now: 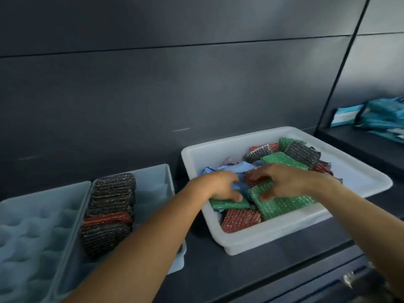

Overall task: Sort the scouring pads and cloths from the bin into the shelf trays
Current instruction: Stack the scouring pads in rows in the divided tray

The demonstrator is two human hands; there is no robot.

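In the white bin [247,243] at 3 o'clock, the left hand [218,184] has its fingers grasping a small green pad [229,204], and the right hand [293,180] pinches a large green pad [284,206]. The blue cloth [231,169] tangled beneath may drag along. The pad tray [161,171] sits at 8 o'clock on a dark shelf [218,270], with dark wall panels [153,95] behind.

Perhaps a shop: shelving [207,270], stock trays [153,178]

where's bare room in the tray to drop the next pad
In the tray, the lane between the pad row and its right wall is bare. The bin is bare in its back-left corner; its middle is crowded.
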